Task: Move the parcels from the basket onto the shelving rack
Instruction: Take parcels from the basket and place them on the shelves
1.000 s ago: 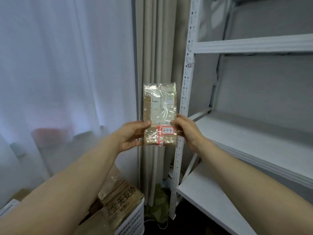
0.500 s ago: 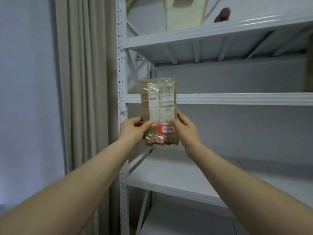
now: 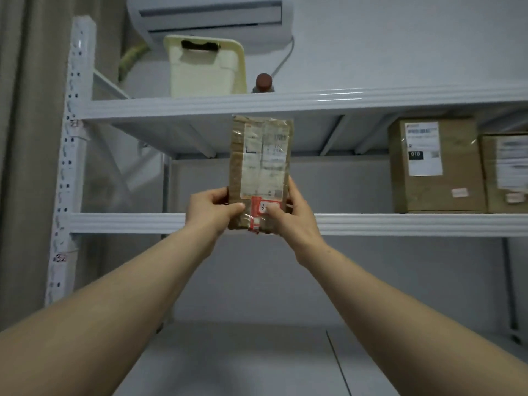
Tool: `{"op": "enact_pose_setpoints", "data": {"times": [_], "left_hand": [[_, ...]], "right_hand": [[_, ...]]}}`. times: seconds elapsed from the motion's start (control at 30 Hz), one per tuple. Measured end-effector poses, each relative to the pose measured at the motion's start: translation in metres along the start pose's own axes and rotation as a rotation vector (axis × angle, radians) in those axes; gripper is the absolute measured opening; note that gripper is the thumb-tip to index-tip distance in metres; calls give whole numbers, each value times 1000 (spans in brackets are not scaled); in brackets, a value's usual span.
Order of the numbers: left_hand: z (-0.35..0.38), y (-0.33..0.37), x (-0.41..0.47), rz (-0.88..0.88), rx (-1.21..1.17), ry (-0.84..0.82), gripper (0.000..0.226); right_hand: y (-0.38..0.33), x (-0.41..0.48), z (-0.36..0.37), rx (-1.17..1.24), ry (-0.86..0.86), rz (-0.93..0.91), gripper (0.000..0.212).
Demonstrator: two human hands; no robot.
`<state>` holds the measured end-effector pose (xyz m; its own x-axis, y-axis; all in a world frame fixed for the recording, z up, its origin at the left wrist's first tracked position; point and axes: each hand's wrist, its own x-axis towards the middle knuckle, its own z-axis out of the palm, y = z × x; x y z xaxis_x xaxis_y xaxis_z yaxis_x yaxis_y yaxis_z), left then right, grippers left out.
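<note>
Left hand (image 3: pixel 213 212) and right hand (image 3: pixel 291 221), each grip clamped on the upright taped parcel (image 3: pixel 261 167), should probably next set it onto the middle shelf (image 3: pixel 128 222).

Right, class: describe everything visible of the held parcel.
The parcel is a slim brown cardboard packet under clear tape, with a white shipping label and a red-and-white sticker near its bottom. It stands upright in the air before the shelving rack; the left hand and right hand grip its lower end.

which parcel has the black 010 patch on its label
The brown box on the middle shelf, left of the pair. Its neighbour at the frame edge shows none, nor does the slim parcel held by the left hand and right hand.
</note>
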<state>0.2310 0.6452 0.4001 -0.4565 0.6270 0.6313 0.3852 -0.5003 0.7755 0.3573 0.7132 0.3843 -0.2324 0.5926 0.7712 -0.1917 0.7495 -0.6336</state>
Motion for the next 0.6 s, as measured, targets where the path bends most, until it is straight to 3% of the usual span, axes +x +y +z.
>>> {"op": "enact_pose_setpoints", "data": {"times": [0.33, 0.6], "left_hand": [[95, -26, 73, 39, -48, -22, 57], [95, -41, 107, 70, 86, -77, 30]], "right_hand": [[50, 75, -65, -288, 89, -75, 54], [61, 102, -58, -548, 52, -4, 51]]}}
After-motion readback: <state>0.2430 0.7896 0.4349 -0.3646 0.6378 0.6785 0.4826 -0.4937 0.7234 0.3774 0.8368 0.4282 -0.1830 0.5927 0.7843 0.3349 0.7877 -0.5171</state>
